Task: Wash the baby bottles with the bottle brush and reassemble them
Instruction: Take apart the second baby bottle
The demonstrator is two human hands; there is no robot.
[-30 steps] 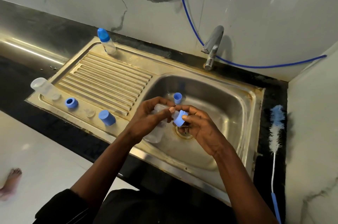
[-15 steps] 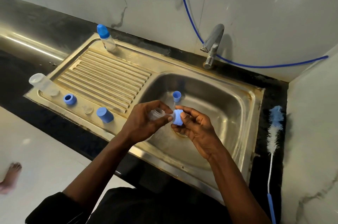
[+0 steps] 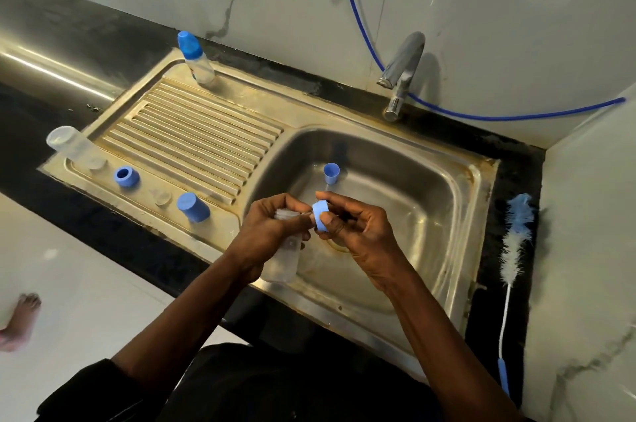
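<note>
Since earlier, clear plastic bottle tilted base-down over steel sink basin; our left hand grips it, right hand pinches blue plastic ring.

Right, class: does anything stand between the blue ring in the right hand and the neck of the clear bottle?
No separate object shows. The right hand pinches the blue ring just beside the neck of the clear bottle; only fingertips of the left hand, which holds that bottle, reach across the gap.
</note>
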